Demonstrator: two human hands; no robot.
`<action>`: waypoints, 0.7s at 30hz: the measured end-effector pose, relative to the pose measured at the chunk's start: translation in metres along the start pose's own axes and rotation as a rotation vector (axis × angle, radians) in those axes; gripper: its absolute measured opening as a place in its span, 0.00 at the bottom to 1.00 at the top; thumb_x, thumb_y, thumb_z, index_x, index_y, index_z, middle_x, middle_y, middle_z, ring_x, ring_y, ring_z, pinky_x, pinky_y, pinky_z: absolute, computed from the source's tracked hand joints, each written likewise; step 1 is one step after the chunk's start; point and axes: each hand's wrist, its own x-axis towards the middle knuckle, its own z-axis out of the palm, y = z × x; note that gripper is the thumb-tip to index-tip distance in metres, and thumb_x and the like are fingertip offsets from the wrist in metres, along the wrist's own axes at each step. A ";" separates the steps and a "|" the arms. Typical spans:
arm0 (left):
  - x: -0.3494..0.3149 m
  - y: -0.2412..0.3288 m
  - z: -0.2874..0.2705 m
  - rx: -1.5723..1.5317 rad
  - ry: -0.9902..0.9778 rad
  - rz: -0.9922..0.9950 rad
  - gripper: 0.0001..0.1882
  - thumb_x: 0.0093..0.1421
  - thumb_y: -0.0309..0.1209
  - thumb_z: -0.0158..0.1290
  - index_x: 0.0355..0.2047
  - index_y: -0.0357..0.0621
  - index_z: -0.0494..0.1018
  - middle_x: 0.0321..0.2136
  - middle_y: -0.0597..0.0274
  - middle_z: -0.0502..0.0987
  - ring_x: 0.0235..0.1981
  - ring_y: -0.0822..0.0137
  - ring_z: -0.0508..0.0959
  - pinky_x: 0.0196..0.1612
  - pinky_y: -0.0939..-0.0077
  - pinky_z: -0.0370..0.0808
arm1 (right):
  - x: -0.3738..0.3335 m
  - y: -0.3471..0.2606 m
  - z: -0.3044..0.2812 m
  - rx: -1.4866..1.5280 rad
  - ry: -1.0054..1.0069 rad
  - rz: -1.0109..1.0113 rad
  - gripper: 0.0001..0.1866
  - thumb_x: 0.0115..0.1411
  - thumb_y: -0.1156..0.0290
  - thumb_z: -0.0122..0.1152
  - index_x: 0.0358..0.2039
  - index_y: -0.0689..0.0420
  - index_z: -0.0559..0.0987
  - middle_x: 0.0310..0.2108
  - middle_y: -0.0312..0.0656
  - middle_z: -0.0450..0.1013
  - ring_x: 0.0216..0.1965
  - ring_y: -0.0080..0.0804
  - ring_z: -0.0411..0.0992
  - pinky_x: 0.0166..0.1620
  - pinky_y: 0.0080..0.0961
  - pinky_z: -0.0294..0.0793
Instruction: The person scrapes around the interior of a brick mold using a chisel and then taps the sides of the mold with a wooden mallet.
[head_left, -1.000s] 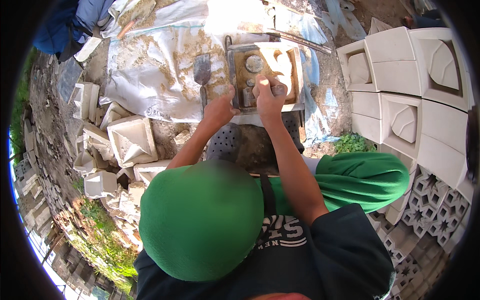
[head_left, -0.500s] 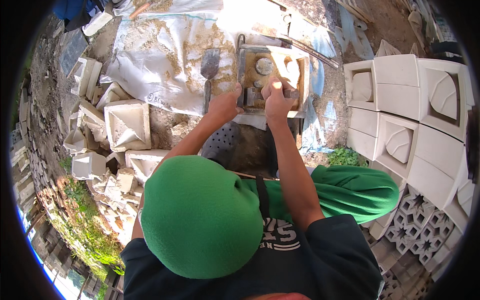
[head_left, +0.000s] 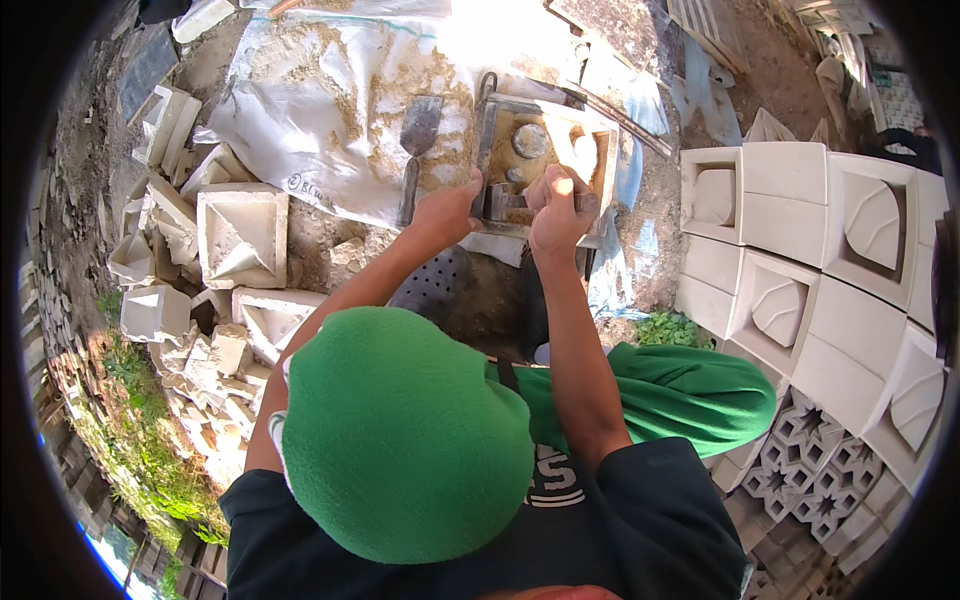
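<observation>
I see the R hand [head_left: 557,214] over the near half of a square mould frame [head_left: 487,142], fingers clamped on a short tool [head_left: 587,203]; its blunt end pokes out past the R side of the fist. Rest of it mostly covered, so type unclear from here. Dark metal piece [head_left: 500,205] just L of that fist, inside the frame's near-L corner; can't tell if it's part of same tool. L hand [head_left: 447,214] is at the frame's L edge, nr the near corner, thumb pointing up along the bar; I can't tell if the other fingers wrap it or just rest.

Frame's at the near-R corner of the white sheet [head_left: 300,125], w/ sandy mix [head_left: 556,150] inside. Large round disc [head_left: 530,141] sits toward the far edge, small disc [head_left: 515,174] btwn it & the metal piece. Trowel [head_left: 420,127] lies on the sheet L of the frame, apart from it, handle toward the sheet's near edge.

Off the sheet's near-L corner I've got broken pale castings [head_left: 242,237]; well off to R, stacked pale blocks [head_left: 785,175].
</observation>
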 end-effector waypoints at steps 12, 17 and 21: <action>-0.001 -0.005 0.011 -0.020 0.038 0.018 0.46 0.53 0.37 0.61 0.68 0.48 0.48 0.32 0.56 0.79 0.39 0.51 0.78 0.41 0.57 0.73 | -0.003 -0.004 -0.018 0.090 0.097 -0.075 0.20 0.60 0.74 0.50 0.11 0.54 0.60 0.12 0.30 0.55 0.15 0.15 0.49 0.19 0.21 0.46; -0.001 -0.006 0.009 -0.022 0.045 0.010 0.46 0.53 0.36 0.61 0.68 0.48 0.49 0.32 0.56 0.79 0.40 0.51 0.77 0.41 0.57 0.73 | -0.016 -0.021 -0.018 0.031 -0.003 -0.150 0.21 0.61 0.73 0.50 0.11 0.59 0.60 0.11 0.30 0.55 0.16 0.16 0.50 0.20 0.23 0.46; 0.002 -0.006 0.002 -0.026 0.029 0.012 0.45 0.53 0.35 0.60 0.67 0.45 0.49 0.33 0.55 0.79 0.41 0.50 0.77 0.42 0.57 0.73 | -0.005 -0.006 -0.008 -0.236 -0.131 -0.113 0.22 0.62 0.76 0.44 0.11 0.55 0.56 0.10 0.32 0.52 0.13 0.19 0.47 0.19 0.24 0.48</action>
